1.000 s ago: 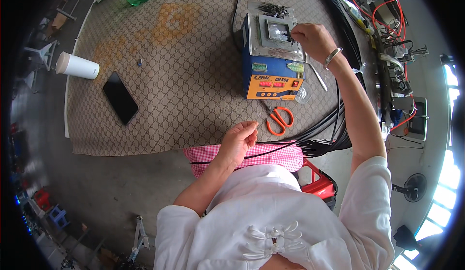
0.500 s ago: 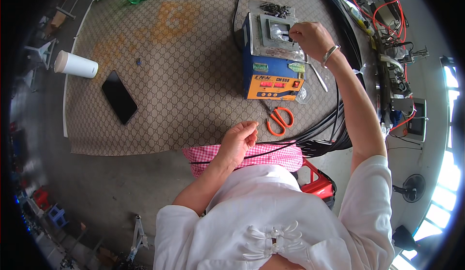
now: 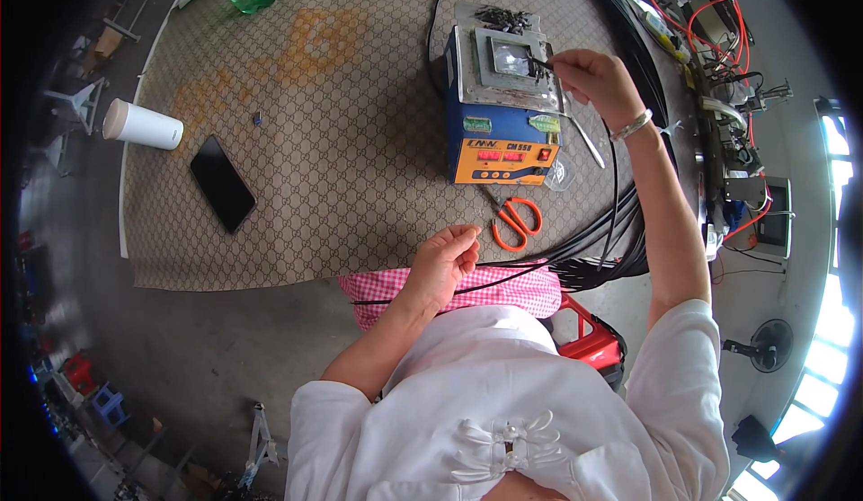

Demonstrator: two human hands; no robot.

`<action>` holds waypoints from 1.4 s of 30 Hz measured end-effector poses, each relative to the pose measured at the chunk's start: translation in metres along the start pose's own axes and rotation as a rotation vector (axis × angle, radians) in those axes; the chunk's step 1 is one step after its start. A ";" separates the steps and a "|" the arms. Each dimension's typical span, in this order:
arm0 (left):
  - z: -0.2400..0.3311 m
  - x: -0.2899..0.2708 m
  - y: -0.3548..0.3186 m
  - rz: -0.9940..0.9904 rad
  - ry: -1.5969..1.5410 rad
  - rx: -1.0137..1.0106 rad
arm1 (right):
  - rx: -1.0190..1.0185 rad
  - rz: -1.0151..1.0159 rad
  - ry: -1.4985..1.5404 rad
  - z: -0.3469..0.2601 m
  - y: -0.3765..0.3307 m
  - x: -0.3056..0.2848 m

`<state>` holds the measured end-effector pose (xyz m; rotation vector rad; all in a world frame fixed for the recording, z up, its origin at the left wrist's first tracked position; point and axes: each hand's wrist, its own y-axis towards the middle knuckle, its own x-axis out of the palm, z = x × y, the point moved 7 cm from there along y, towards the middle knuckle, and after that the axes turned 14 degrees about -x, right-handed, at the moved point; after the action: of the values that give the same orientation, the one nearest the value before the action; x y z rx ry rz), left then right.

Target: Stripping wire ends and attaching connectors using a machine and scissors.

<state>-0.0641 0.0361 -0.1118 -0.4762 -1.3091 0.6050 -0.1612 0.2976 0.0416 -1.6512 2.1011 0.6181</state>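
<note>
In the upper right of the frame, my right hand (image 3: 595,77) pinches a thin black wire end over the blue solder pot (image 3: 503,106), dipping its tip. At centre, my left hand (image 3: 447,258) is closed on the black cable (image 3: 539,272), keeping it taut.

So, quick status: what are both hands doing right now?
Right hand pinching a thin cable end over the blue-orange box. Left hand pinching the black cable. Scissors lie between, untouched.

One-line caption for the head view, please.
Right hand dips a thin black wire's end into the blue-and-orange solder pot; left hand pinches black wire near the orange scissors.
</note>
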 end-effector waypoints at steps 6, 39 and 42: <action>0.021 0.019 -0.006 -0.063 -0.010 0.096 | -0.013 0.005 0.459 -0.005 -0.019 0.016; 0.085 0.108 -0.008 -0.280 -0.097 0.207 | -0.045 -0.029 0.680 -0.026 -0.057 0.054; 0.082 0.102 -0.005 -0.254 -0.099 0.188 | -0.044 0.018 0.457 -0.027 -0.048 0.040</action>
<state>-0.1286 0.0983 -0.0160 -0.1240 -1.3658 0.5371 -0.1242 0.2404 0.0363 -1.9448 2.4274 0.3121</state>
